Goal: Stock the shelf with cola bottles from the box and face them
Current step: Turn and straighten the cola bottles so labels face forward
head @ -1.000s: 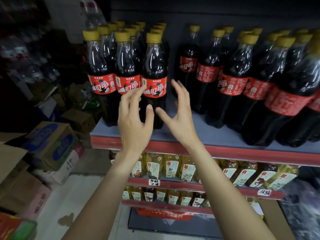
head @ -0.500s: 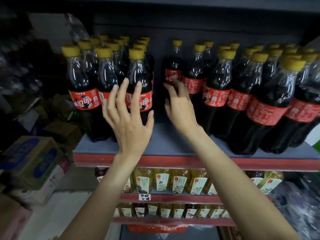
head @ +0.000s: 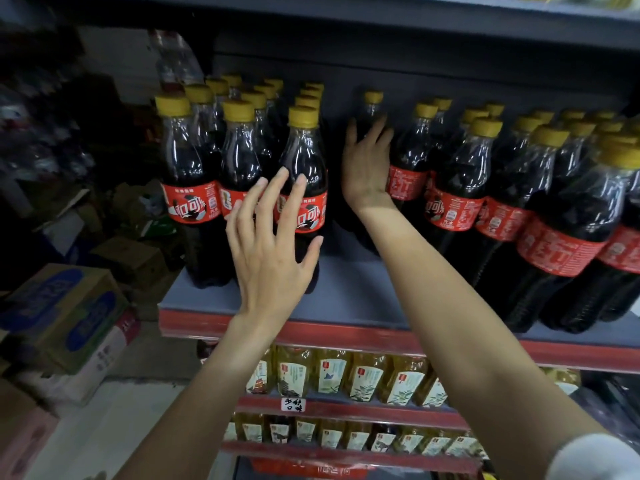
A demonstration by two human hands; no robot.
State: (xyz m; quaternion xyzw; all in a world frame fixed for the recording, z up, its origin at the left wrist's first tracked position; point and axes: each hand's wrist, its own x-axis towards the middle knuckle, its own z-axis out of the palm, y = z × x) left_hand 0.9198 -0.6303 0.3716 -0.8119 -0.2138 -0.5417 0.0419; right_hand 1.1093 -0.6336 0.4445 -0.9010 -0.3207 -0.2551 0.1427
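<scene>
the cola bottles stand on a grey shelf (head: 346, 299) with a red front edge, in two groups parted by a gap. the left group (head: 242, 174) stands in three upright rows, yellow caps up, red labels facing forward. the right group (head: 502, 202) runs off toward the right edge, its front bottles looking tilted in the wide-angle view, labels turned at mixed angles.

the left hand (head: 273, 258) is raised in front of the left group, released, fingers straight and spread; its fingertips (head: 282, 174) lie over the front bottle (head: 304, 188) nearest the gap, though whether they touch it cannot be told.

the right hand (head: 367, 168) reaches deep into the gap and is grasping a lone bottle (head: 373, 102) standing at the back, fingers wrapped round its upper body, just its yellow cap and neck showing above them. the wrist lies just beside the first bottle of the right group.

below, two lower shelves carry small yellow drink bottles (head: 346, 375) with pale labels, and a handwritten tag (head: 293, 405) sits on the rail. to the left, cardboard boxes (head: 65, 317) are stacked on the floor.
</scene>
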